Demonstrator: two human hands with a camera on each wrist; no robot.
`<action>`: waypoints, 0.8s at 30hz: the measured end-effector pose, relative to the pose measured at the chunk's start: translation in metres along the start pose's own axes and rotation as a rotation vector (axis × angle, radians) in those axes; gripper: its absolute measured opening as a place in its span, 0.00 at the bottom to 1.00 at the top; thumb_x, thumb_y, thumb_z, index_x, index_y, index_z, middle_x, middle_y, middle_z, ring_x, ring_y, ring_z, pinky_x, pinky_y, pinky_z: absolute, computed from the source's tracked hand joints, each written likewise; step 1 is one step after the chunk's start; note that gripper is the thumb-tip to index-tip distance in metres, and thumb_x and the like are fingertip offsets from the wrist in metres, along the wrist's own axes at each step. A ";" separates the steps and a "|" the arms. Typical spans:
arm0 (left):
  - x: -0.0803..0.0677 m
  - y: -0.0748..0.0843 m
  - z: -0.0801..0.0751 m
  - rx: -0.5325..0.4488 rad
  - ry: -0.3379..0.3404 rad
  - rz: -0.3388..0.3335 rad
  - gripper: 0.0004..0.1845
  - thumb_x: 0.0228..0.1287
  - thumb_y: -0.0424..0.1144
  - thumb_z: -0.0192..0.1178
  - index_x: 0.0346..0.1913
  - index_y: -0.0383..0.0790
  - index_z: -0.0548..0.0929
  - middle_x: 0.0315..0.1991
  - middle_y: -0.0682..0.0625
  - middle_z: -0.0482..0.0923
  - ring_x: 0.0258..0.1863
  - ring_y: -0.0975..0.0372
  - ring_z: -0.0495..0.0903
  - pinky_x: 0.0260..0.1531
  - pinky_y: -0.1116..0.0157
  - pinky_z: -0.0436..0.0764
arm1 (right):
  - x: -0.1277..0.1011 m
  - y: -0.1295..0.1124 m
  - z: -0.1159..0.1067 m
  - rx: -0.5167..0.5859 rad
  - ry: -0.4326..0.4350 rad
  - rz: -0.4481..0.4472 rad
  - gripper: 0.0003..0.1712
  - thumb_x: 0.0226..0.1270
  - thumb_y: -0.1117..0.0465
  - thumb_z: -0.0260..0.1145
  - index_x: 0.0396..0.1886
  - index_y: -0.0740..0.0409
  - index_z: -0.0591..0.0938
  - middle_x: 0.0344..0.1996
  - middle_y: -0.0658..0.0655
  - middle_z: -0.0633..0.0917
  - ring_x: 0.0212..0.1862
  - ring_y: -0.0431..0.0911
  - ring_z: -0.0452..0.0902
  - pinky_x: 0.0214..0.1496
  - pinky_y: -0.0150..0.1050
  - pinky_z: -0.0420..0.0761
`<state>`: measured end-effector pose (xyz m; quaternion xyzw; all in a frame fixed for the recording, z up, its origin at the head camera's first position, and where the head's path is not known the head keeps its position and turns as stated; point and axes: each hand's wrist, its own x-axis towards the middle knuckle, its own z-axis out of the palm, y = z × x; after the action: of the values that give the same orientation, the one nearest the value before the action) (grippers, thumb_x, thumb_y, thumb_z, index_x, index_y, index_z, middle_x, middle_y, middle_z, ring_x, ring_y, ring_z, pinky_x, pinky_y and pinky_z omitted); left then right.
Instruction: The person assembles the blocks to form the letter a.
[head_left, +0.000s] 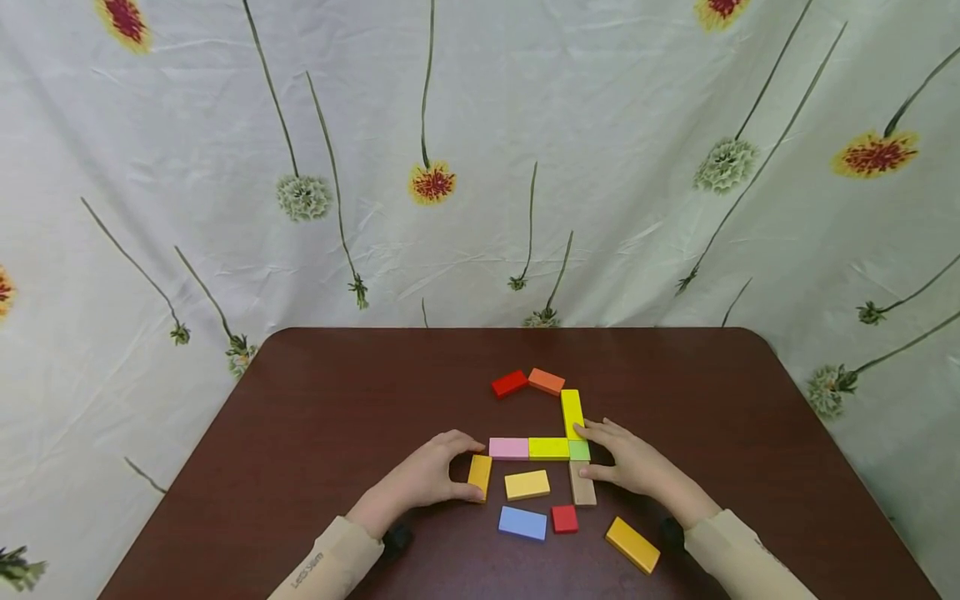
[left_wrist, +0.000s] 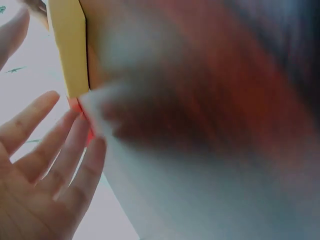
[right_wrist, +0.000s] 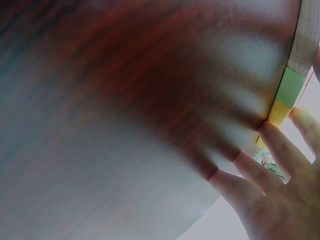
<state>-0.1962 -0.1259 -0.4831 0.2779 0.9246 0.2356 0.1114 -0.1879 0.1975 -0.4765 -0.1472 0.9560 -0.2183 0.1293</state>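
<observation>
An amber block (head_left: 480,477) is being gripped by the left hand (head_left: 431,477), fingers curled over its far end and thumb at its near end; it is lying on the worktop (head_left: 337,400) just below the left end of the pink block (head_left: 508,448). In the left wrist view the same amber block (left_wrist: 70,50) is being seen edge-on beside the fingers (left_wrist: 60,150), though much of that view is blurred.

The right hand (head_left: 630,462) is being rested with fairly straight fingers against the right side of the layout: fingertips are touching the lower end of the upright yellow block (head_left: 572,412) and the small green block (head_left: 579,450), while the thumb is being pressed to the tan block (head_left: 582,483). Nothing is being enclosed by it.

A row of pink, yellow-green (head_left: 548,448) and green blocks is being formed, with the tan block hanging below its right end. Judged from this, a placing step is in hand: the amber block is being lined up as a left leg under the row. The next move is likely calling for a small, square nudge against the pink block while the row is being steadied.

A pale yellow block (head_left: 527,484), a blue block (head_left: 522,522), a small red block (head_left: 564,518) and an orange-yellow block (head_left: 632,544) are lying loose nearby.
</observation>
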 end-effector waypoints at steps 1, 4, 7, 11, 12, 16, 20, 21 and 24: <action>-0.001 0.002 0.001 0.002 0.019 0.013 0.34 0.46 0.59 0.69 0.56 0.47 0.77 0.53 0.54 0.74 0.52 0.60 0.71 0.55 0.57 0.74 | 0.000 0.000 0.000 -0.002 -0.001 0.000 0.40 0.54 0.44 0.69 0.66 0.51 0.70 0.65 0.61 0.70 0.68 0.61 0.57 0.61 0.61 0.65; -0.004 0.009 0.003 0.028 0.067 0.080 0.29 0.48 0.57 0.69 0.53 0.48 0.80 0.52 0.55 0.74 0.52 0.61 0.70 0.54 0.59 0.74 | 0.000 0.000 0.001 -0.006 -0.003 0.000 0.40 0.54 0.44 0.69 0.66 0.51 0.70 0.65 0.61 0.70 0.68 0.61 0.57 0.61 0.61 0.65; -0.006 0.019 0.005 0.065 0.097 0.183 0.23 0.50 0.54 0.69 0.47 0.48 0.83 0.48 0.57 0.76 0.49 0.63 0.70 0.50 0.63 0.75 | 0.000 0.001 0.001 -0.006 -0.001 0.001 0.40 0.54 0.44 0.69 0.66 0.51 0.70 0.65 0.61 0.69 0.68 0.61 0.57 0.61 0.61 0.65; -0.008 0.033 0.011 0.139 0.097 0.297 0.16 0.51 0.54 0.68 0.40 0.50 0.84 0.41 0.61 0.79 0.45 0.66 0.70 0.47 0.67 0.74 | 0.000 0.001 0.001 -0.001 -0.002 0.002 0.40 0.54 0.44 0.69 0.66 0.51 0.70 0.65 0.61 0.69 0.68 0.61 0.57 0.61 0.61 0.65; -0.009 0.036 0.013 0.160 0.097 0.323 0.16 0.51 0.54 0.68 0.39 0.51 0.85 0.39 0.62 0.79 0.44 0.66 0.70 0.47 0.68 0.74 | 0.000 0.001 0.001 -0.001 -0.003 0.003 0.40 0.54 0.44 0.69 0.66 0.51 0.70 0.65 0.61 0.69 0.68 0.61 0.57 0.61 0.61 0.65; -0.009 0.046 0.019 0.237 0.099 0.406 0.15 0.49 0.56 0.69 0.38 0.53 0.86 0.35 0.64 0.81 0.43 0.67 0.71 0.46 0.68 0.73 | 0.001 0.002 0.002 -0.004 -0.006 0.006 0.40 0.54 0.44 0.69 0.66 0.51 0.70 0.65 0.61 0.69 0.68 0.61 0.57 0.61 0.61 0.65; -0.008 0.050 0.021 0.282 0.084 0.420 0.15 0.48 0.56 0.70 0.38 0.55 0.87 0.33 0.66 0.81 0.41 0.68 0.71 0.43 0.70 0.73 | 0.001 0.002 0.002 -0.009 0.001 0.005 0.41 0.54 0.43 0.69 0.66 0.50 0.69 0.65 0.61 0.69 0.68 0.61 0.57 0.61 0.61 0.65; -0.008 0.050 0.022 0.289 0.080 0.420 0.15 0.48 0.55 0.70 0.38 0.55 0.87 0.33 0.66 0.82 0.40 0.68 0.70 0.43 0.70 0.72 | 0.001 0.002 0.002 -0.008 0.003 0.003 0.41 0.54 0.43 0.69 0.66 0.51 0.69 0.65 0.61 0.69 0.69 0.61 0.57 0.61 0.61 0.65; -0.008 0.049 0.021 0.303 0.073 0.424 0.14 0.48 0.54 0.70 0.38 0.56 0.87 0.32 0.66 0.82 0.39 0.69 0.70 0.41 0.71 0.71 | 0.001 0.002 0.002 -0.006 0.004 -0.005 0.41 0.54 0.44 0.69 0.67 0.51 0.69 0.66 0.61 0.69 0.69 0.61 0.56 0.62 0.61 0.65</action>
<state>-0.1603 -0.0864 -0.4765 0.4702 0.8738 0.1226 -0.0167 -0.1884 0.1988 -0.4792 -0.1493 0.9566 -0.2163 0.1263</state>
